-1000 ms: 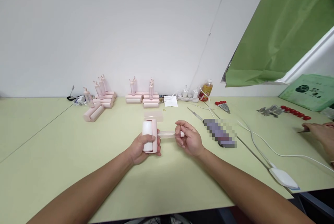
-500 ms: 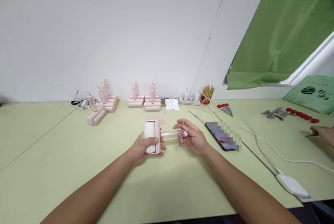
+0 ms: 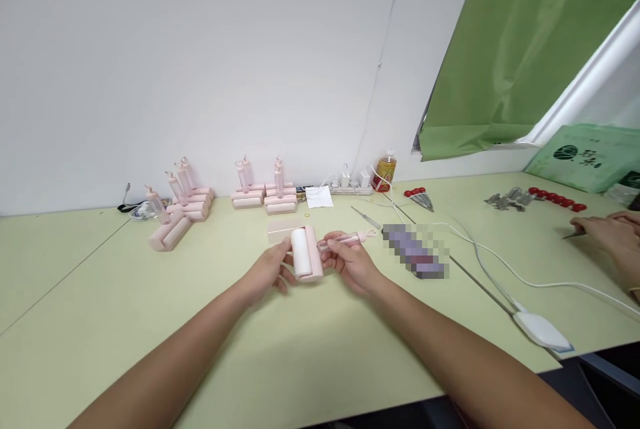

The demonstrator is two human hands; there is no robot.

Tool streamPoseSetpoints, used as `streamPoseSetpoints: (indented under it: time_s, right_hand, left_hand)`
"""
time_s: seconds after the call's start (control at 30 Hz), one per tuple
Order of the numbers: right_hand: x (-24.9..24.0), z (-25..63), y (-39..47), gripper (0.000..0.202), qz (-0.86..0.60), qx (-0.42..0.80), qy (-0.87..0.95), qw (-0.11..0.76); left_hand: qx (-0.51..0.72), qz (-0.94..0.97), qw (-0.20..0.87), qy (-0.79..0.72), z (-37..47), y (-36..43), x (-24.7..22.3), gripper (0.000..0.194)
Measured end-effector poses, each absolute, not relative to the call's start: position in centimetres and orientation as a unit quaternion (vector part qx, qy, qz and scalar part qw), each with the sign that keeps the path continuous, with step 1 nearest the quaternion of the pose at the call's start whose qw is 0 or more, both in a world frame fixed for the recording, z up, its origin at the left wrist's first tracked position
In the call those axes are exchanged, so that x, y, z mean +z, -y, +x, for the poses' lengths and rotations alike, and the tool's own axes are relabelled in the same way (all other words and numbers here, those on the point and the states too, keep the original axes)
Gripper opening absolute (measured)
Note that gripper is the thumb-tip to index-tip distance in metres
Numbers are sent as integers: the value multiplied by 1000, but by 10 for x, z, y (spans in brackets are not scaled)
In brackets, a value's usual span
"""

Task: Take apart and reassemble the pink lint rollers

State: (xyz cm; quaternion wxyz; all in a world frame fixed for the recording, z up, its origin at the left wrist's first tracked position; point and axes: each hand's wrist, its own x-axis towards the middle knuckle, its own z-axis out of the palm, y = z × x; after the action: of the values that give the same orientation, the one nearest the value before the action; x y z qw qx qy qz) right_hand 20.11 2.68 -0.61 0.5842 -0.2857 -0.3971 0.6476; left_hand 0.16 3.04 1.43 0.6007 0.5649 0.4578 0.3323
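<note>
A pink lint roller with a white roll is held above the table between my two hands. My right hand is closed round its clear pink handle, whose loop end points right. At the roller's left side is my left hand, its fingers spread and the thumb near the top of the white roll; whether it still touches the roll is unclear. Just behind the roller, a flat pale pink piece lies on the table.
Similar pink rollers stand along the wall, more at left. Right of my hands lie a blurred-out phone, a thin tool and white cables. Near the wall are a power strip and a bottle. Another person's hands work at far right.
My right hand has slid from the handle's end toward the roller head. My left hand has loosened its wrap and opened. The roller has tilted, and the camera view has shifted right.
</note>
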Motion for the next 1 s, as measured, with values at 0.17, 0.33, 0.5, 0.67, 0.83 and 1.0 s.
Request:
streamPoseSetpoints:
  time_s: [0.17,0.33,0.5,0.67,0.83,1.0]
  right_hand:
    - [-7,215,-39,32,-312,619,332,639]
    - [-9,216,-40,30,-304,608,338,651]
    - [-6,216,-38,29,-288,604,343,659]
    - [-4,211,-31,28,-281,606,368,647]
    - [-5,204,-24,24,-274,601,413,626]
    - [-5,203,-21,23,-277,594,432,619]
  left_hand:
    - [356,758,177,-517,-7,-82,25,41]
    - [286,746,219,-560,-7,-111,16,54]
    - [337,670,306,-586,-19,-89,13,58]
    - [453,492,582,-464,-25,-46,12,55]
    - [465,474,626,-409,-22,-28,-1,57]
    - [442,500,641,-379,-20,-27,-7,57]
